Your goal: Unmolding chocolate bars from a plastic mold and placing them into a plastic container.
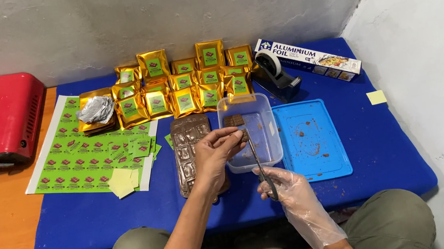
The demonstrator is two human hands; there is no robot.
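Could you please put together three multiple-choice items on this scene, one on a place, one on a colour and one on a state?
1. Where does the blue lid lie?
A. right of the clear container
B. on the red stove
C. under the gold pouches

2. What colour is the mat?
A. green
B. blue
C. white

3. What does the right hand hold?
A. nothing
B. a roll of tape
C. scissors

Answers: 1 A, the lid lies flat beside the container's right wall. 2 B, blue cloth shows all around the items. 3 C, the gloved fingers grip the scissor handles, blades pointing at the brown piece in the left hand.
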